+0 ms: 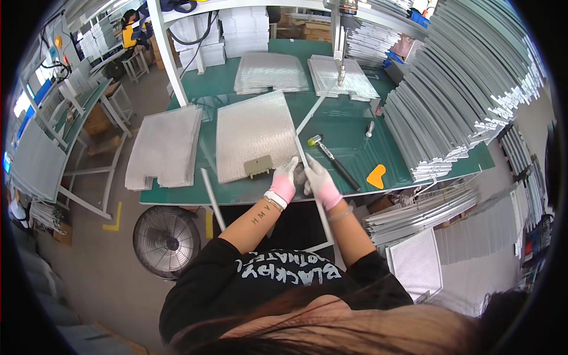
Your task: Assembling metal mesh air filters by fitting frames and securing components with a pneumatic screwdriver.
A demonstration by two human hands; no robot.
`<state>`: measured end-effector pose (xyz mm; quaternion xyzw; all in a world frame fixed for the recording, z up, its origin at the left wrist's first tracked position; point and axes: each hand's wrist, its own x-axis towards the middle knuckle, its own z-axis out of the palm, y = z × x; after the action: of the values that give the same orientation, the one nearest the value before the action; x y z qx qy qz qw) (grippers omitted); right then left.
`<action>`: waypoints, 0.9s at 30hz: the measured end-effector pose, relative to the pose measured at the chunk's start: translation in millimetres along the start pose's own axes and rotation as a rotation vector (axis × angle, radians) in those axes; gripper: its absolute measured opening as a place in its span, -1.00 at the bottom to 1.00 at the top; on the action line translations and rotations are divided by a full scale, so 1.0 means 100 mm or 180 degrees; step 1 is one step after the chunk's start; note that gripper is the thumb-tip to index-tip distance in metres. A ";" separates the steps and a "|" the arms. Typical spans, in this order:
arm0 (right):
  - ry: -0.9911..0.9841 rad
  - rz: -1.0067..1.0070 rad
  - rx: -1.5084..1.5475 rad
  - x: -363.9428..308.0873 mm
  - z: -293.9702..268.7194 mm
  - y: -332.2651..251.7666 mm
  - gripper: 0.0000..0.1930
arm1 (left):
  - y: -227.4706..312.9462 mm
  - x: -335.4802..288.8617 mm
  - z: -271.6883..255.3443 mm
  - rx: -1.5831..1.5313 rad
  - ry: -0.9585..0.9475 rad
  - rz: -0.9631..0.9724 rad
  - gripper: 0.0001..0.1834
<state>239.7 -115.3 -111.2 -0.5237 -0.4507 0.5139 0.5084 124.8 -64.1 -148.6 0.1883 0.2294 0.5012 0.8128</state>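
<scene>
Both my hands wear white gloves with pink cuffs and meet at the table's front edge. A thin, pale metal frame strip (320, 214), bent at its corners, runs between them. My right hand (320, 182) is closed around the strip. My left hand (284, 178) is closed too, its fingers against the strip's left side; their tips are partly hidden. Left of the strip lies a silvery mesh panel (251, 127), its right edge beside the strip. An olive-coloured block (258, 166) rests on the panel's near edge, close to my left hand.
On the green table (349, 151) lie a hammer (336, 163) and an orange-yellow scraper-like piece (376, 176). Mesh stacks stand left (163, 148) and behind (270, 74). Tall stacked grey panels (455, 89) crowd the right. A floor fan (168, 241) stands front left.
</scene>
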 end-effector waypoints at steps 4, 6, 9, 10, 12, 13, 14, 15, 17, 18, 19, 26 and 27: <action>-0.0052 -0.0002 -0.0506 0.41 0.08 -0.16 -0.58 | -0.07 -0.23 -0.23 -0.0214 -0.0373 -0.0023 -0.65; -0.0212 0.0212 -0.0209 0.44 -0.04 -0.07 -0.66 | 0.12 -0.65 -0.10 -0.0124 -0.0460 -0.0276 -0.64; -0.0431 0.0547 0.0611 0.40 -0.16 0.02 -0.86 | 0.81 -1.21 -0.09 0.1981 -0.0829 0.0411 -0.68; -0.0474 0.0586 0.0730 0.37 -0.23 0.02 -0.89 | 1.05 -1.23 -0.19 0.3179 0.0016 0.0749 -0.66; -0.0563 0.0640 0.1030 0.33 -0.26 -0.01 -0.93 | 1.50 -1.05 -0.82 0.4626 0.1018 0.1867 -0.60; -0.0692 0.0671 0.1204 0.33 -0.14 -0.05 -0.93 | 1.64 -0.92 -1.33 0.4903 0.1185 0.2702 -0.56; -0.0755 0.0694 0.1184 0.34 -0.15 -0.02 -0.93 | 1.68 -0.82 -1.43 0.4907 0.1219 0.2696 -0.56; -0.0808 0.0713 0.1192 0.35 -0.10 -0.01 -0.93 | 1.73 -0.77 -1.49 0.3242 0.0591 0.1848 -0.51; -0.0432 0.0598 0.0717 0.27 -0.09 -0.02 -0.93 | 1.75 -0.77 -1.34 0.1542 -0.0027 0.0959 -0.43; -0.0364 0.0487 0.0701 0.22 -0.14 -0.01 -0.90 | 1.76 -0.88 -0.98 0.1462 -0.0276 0.0871 -0.34; -0.0378 0.0480 0.0702 0.17 -0.15 -0.06 -0.90 | 1.79 -0.96 -0.78 0.1381 -0.0520 0.0820 -0.23; -0.0388 -0.0024 0.0821 -0.17 -0.24 -0.24 -0.69 | 1.91 -1.19 -0.63 0.2439 -0.0178 0.1035 -0.33; -0.0405 -0.0015 0.0822 -0.21 -0.22 -0.29 -0.69 | 1.90 -1.22 -0.57 0.2708 0.0021 0.1136 -0.36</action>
<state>261.7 -135.2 -81.6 -0.4193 -0.4134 0.5986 0.5431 -93.3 -88.3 -71.4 0.5401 0.3814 0.4952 0.5636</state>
